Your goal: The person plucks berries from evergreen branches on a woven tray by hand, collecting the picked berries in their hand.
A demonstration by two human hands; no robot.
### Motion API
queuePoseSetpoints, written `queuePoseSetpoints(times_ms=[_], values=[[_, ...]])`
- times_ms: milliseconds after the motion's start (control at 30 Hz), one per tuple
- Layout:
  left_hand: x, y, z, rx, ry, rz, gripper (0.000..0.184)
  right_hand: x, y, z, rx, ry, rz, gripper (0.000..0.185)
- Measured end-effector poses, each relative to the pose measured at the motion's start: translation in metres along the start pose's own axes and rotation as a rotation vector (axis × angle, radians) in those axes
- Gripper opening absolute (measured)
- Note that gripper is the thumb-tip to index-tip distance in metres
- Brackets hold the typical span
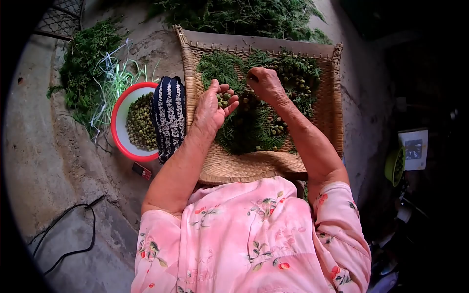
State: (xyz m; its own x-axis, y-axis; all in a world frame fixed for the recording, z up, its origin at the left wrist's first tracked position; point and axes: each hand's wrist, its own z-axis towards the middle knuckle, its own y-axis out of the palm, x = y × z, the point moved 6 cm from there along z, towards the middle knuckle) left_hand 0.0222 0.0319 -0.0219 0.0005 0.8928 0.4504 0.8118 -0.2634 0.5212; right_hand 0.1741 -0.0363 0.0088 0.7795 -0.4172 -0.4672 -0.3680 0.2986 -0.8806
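My left hand (211, 105) is cupped, palm up, around several small round green cones (223, 100) over the left part of a woven wicker tray (320, 115). To its right, my right hand (267, 84) is closed in a pinch, back of the hand up, just above the greenery. What its fingertips hold is hidden. Feathery green sprigs (254, 134) cover the middle of the tray, with more round cones (295, 80) scattered among them towards the right.
Left of the tray stands a red-rimmed white basin (117, 122) of green cones, partly covered by a dark patterned cloth (169, 115). Cut branches (244, 19) lie beyond the tray, near pale plastic string (115, 80). A black cable (93, 227) crosses the floor. A green bowl (394, 166) stands right.
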Motion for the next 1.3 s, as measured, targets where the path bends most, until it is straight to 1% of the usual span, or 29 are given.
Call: queuePoseSetpoints(times_ms=[33,67,100,167,200,267,300,367,500,567,633,667,700,767,800,833,900,967,1033,1067,1100,1167,1233,1300], values=[[0.0,0.0,0.0,0.001,0.007,0.014,0.041,-0.001,-0.005,0.003,0.024,-0.022,0.129,0.019],[-0.002,-0.001,0.0,0.003,0.002,0.015,0.041,-0.017,-0.02,0.001,0.015,-0.087,0.303,0.019],[-0.002,0.0,0.001,-0.016,0.001,0.002,0.042,-0.024,-0.021,-0.001,-0.219,0.12,0.689,0.02],[-0.002,0.003,0.001,-0.039,0.002,-0.013,0.043,-0.033,-0.027,-0.003,-0.292,0.173,0.867,0.02],[-0.001,0.005,0.001,-0.049,0.001,-0.027,0.043,-0.027,-0.02,-0.004,-0.293,0.171,0.867,0.02],[0.001,0.007,-0.001,-0.074,-0.004,-0.035,0.043,-0.03,-0.018,-0.003,-0.122,-0.14,0.019,0.018],[0.001,0.007,0.0,-0.074,-0.003,-0.035,0.043,-0.023,-0.007,-0.01,-0.217,-0.056,-0.118,0.014],[0.0,0.004,0.0,-0.058,-0.015,-0.038,0.041,-0.023,0.004,-0.018,-0.252,-0.118,-0.184,0.014],[-0.003,-0.001,0.003,-0.025,-0.025,-0.027,0.039,-0.014,0.016,-0.02,-0.217,-0.123,-0.147,0.016],[-0.002,0.0,0.002,-0.016,-0.014,-0.006,0.037,-0.011,0.008,-0.017,-0.088,-0.064,-0.032,0.016],[-0.002,-0.001,0.004,-0.017,-0.017,-0.004,0.037,-0.016,-0.009,-0.011,0.029,-0.078,0.171,0.018],[-0.004,-0.001,0.004,-0.022,-0.02,0.003,0.036,-0.028,-0.023,-0.01,0.052,-0.102,0.238,0.022],[-0.004,0.001,0.003,-0.022,-0.027,0.004,0.036,-0.029,-0.024,-0.007,-0.063,-0.05,0.338,0.025],[-0.002,0.006,0.0,-0.052,-0.033,-0.012,0.035,-0.041,-0.026,-0.007,-0.246,0.0,0.843,0.028],[-0.003,0.008,0.001,-0.072,-0.067,-0.062,0.032,-0.047,-0.031,-0.011,-0.36,0.127,0.938,0.028],[-0.002,0.009,-0.001,-0.072,-0.068,-0.062,0.032,-0.041,-0.028,-0.01,-0.359,0.128,0.937,0.028],[0.0,0.012,-0.005,-0.104,-0.062,-0.034,0.029,-0.023,-0.027,-0.007,-0.182,-0.021,0.423,0.023],[-0.001,0.009,-0.002,-0.109,-0.07,-0.027,0.028,-0.02,-0.021,-0.017,-0.253,-0.065,-0.009,0.013],[-0.002,0.008,0.001,-0.116,-0.079,-0.021,0.026,-0.009,-0.004,-0.031,-0.286,-0.087,-0.213,0.013],[-0.003,0.007,0.002,-0.109,-0.083,-0.028,0.025,-0.004,0.002,-0.034,-0.324,-0.086,-0.242,0.014],[-0.003,0.006,0.002,-0.102,-0.086,-0.035,0.025,0.0,0.003,-0.037,-0.325,-0.086,-0.241,0.014],[-0.003,0.003,0.003,-0.069,-0.081,-0.032,0.025,-0.003,-0.006,-0.035,-0.22,-0.034,-0.142,0.014],[-0.003,0.002,0.002,-0.041,-0.079,-0.026,0.026,-0.008,-0.014,-0.027,-0.208,0.003,-0.139,0.016],[-0.004,0.003,-0.001,-0.009,-0.061,-0.008,0.027,-0.015,-0.017,-0.023,-0.226,0.054,0.553,0.022]])
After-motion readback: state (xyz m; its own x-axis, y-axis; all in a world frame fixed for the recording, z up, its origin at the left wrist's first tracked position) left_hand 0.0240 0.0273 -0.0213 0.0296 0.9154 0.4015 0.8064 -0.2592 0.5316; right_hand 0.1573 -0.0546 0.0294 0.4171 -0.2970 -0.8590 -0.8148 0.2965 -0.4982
